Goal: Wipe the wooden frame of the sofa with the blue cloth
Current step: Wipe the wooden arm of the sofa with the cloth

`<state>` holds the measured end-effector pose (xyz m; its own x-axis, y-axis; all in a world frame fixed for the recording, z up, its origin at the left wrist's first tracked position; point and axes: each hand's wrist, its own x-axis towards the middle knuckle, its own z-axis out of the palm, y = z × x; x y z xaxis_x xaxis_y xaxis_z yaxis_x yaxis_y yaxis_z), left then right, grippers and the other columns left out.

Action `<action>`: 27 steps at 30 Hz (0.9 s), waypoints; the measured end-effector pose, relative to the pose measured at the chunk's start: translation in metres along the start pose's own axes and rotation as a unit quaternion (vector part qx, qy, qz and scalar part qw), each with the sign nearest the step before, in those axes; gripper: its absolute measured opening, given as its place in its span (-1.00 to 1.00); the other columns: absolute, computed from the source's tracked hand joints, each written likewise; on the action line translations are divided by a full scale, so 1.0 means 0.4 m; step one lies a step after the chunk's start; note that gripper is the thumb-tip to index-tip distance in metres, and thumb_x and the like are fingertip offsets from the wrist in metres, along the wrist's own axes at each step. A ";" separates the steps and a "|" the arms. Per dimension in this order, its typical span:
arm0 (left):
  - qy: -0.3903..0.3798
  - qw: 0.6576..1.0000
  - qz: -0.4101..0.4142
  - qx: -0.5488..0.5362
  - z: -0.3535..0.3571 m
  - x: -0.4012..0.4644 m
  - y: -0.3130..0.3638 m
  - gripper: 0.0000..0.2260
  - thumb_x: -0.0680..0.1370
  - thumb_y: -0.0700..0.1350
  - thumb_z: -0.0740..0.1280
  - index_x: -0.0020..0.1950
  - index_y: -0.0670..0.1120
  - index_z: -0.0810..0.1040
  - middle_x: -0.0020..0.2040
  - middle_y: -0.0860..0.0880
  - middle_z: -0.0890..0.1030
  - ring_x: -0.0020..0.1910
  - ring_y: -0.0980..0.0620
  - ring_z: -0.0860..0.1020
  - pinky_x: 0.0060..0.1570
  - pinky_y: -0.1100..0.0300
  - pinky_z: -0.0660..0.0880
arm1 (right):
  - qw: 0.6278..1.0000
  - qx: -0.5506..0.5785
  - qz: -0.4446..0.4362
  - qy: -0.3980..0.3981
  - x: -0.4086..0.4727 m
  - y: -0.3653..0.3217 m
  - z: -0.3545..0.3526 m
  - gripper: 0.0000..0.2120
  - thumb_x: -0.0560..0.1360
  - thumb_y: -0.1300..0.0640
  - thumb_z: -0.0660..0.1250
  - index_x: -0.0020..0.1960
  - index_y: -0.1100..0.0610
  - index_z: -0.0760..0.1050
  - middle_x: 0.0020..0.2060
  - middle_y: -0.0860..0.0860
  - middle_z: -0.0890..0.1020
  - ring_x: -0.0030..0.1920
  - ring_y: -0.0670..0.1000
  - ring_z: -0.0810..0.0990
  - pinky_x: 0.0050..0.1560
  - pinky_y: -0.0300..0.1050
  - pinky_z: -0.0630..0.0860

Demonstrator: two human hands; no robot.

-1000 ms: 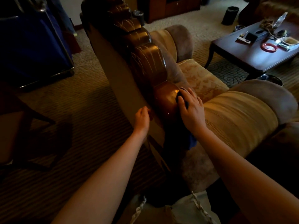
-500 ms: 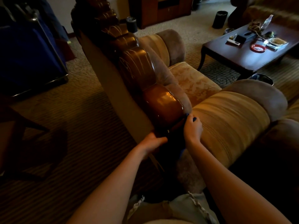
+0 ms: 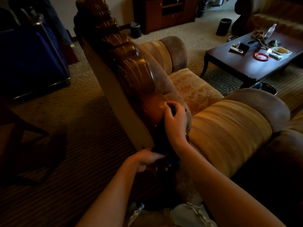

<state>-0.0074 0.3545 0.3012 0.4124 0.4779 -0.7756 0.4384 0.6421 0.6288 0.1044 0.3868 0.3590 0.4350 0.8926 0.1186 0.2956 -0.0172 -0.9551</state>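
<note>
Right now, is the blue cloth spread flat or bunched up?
Bunched. The right hand grips a wad of the blue cloth on the wooden frame; the rest hangs down to the left hand, which holds its lower end.

Right hand (image 3: 176, 122) fingers curled, arm extended forward, left hand (image 3: 148, 159) lower, fingers curled

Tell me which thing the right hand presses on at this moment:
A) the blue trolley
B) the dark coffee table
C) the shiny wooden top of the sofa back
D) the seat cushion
C: the right hand grips the blue cloth against the glossy wooden frame on the sofa back, well away from the coffee table.
</note>
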 end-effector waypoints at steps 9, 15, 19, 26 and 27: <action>0.300 0.882 0.094 -0.350 -0.054 0.004 0.075 -0.82 0.57 -0.30 0.23 0.12 -0.22 0.56 -0.07 -0.18 0.61 -0.23 -0.07 0.57 -0.37 0.15 0.54 | 0.877 -0.357 -0.304 -0.108 -0.054 0.060 0.027 -0.60 0.54 0.03 0.04 0.25 0.13 0.48 0.28 0.06 0.50 0.40 0.06 0.35 0.44 0.15 0.08; 0.381 0.796 0.186 -0.432 -0.027 -0.007 0.133 -0.76 0.57 -0.31 0.19 0.19 -0.19 0.53 0.04 -0.17 0.60 -0.06 -0.11 0.60 -0.09 0.05 0.56 | 0.907 -0.321 -0.257 -0.095 -0.016 0.033 0.034 -0.59 0.60 0.00 0.01 0.35 0.11 0.40 0.38 0.05 0.41 0.46 0.02 0.23 0.45 0.00 -0.06; 0.386 0.729 0.263 -0.501 -0.053 -0.028 0.182 -0.73 0.54 -0.39 0.09 0.10 -0.22 0.52 -0.08 -0.18 0.56 -0.10 -0.13 0.55 -0.13 0.08 0.51 | 0.942 -0.278 -0.166 -0.089 0.041 0.000 0.032 -0.62 0.64 0.03 0.01 0.40 0.11 0.33 0.45 0.05 0.29 0.49 0.01 0.14 0.47 0.02 -0.06; 0.383 0.799 0.216 -0.409 -0.053 0.010 0.163 -0.64 0.63 -0.16 0.09 0.37 -0.29 0.35 0.25 -0.23 0.48 0.19 -0.17 0.49 0.14 -0.01 0.47 | 0.949 -0.260 -0.175 -0.027 0.051 0.022 0.018 -0.68 0.55 0.28 0.16 0.29 0.20 0.44 0.33 0.12 0.43 0.40 0.09 0.32 0.44 0.17 0.13; 0.362 0.808 0.212 -0.413 -0.043 0.018 0.150 -0.63 0.64 -0.12 0.09 0.40 -0.26 0.33 0.27 -0.21 0.47 0.21 -0.16 0.49 0.12 0.01 0.46 | 0.949 -0.246 -0.196 -0.020 0.034 0.032 0.020 -0.68 0.54 0.31 0.17 0.27 0.22 0.45 0.31 0.14 0.45 0.39 0.11 0.33 0.43 0.19 0.16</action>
<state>0.0083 0.4069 0.3324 -0.3220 0.7930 -0.5172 -0.4264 0.3662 0.8271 0.1072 0.4022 0.3464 0.1802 0.8900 0.4188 0.7939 0.1197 -0.5962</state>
